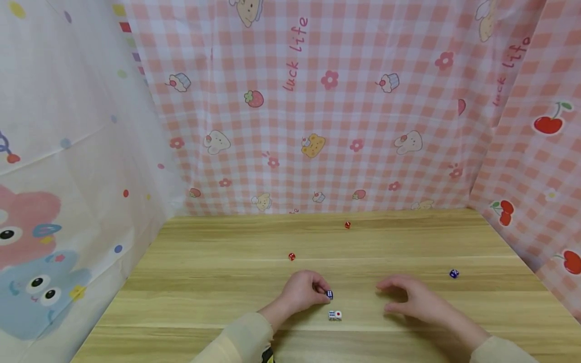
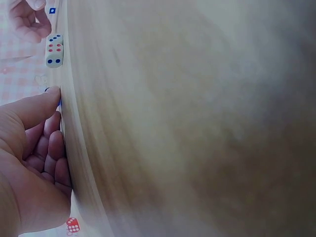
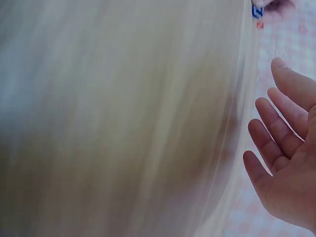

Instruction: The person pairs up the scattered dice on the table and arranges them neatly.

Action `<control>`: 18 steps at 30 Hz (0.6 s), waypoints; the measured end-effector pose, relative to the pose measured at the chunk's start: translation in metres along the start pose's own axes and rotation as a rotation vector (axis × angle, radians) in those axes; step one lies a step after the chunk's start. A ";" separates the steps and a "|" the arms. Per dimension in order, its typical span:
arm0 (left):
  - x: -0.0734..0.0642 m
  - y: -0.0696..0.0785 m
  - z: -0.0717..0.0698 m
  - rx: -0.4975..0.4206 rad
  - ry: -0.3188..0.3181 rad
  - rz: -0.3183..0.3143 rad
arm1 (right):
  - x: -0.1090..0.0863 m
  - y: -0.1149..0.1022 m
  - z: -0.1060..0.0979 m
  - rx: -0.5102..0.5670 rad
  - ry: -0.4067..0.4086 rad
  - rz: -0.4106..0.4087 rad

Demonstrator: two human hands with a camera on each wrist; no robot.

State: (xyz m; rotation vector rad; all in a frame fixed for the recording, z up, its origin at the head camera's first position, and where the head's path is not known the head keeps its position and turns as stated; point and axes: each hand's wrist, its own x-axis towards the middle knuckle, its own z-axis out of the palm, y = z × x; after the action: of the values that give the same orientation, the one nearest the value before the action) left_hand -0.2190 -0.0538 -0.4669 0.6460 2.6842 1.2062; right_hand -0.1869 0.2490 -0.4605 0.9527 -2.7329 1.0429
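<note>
Between thumb and forefinger, my left hand point(image 1: 303, 292) pinches a blue die point(image 1: 329, 294) low over the table, its six-dot face showing in the head view. Thumb and fingers hide most of that die in the left wrist view. Just in front of it, two white dice point(image 1: 335, 315) sit side by side, one showing a single red dot. My right hand point(image 1: 415, 298) hovers over the table to the right, fingers apart and holding nothing. A second blue die point(image 1: 454, 274) lies beyond it on the right.
Farther back on the wooden table point(image 1: 204, 262) lie a red die point(image 1: 292, 256) and another red die point(image 1: 347, 225) near the back edge. A pink checked cloth point(image 1: 290, 116) hangs behind, and a white printed cloth point(image 1: 91, 166) closes the left side.
</note>
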 end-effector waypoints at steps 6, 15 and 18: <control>0.000 0.000 0.000 0.001 0.004 0.004 | -0.010 0.015 -0.023 -0.053 0.102 0.054; 0.002 -0.002 0.000 0.002 -0.001 -0.003 | -0.023 0.055 -0.059 -0.218 0.271 0.039; 0.001 -0.002 0.000 0.005 -0.002 0.003 | -0.027 0.068 -0.067 -0.213 0.274 0.037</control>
State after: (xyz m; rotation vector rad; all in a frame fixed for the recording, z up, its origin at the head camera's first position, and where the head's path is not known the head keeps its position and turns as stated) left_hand -0.2208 -0.0544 -0.4686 0.6517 2.6864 1.1997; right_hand -0.2137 0.3445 -0.4553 0.6746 -2.5767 0.7982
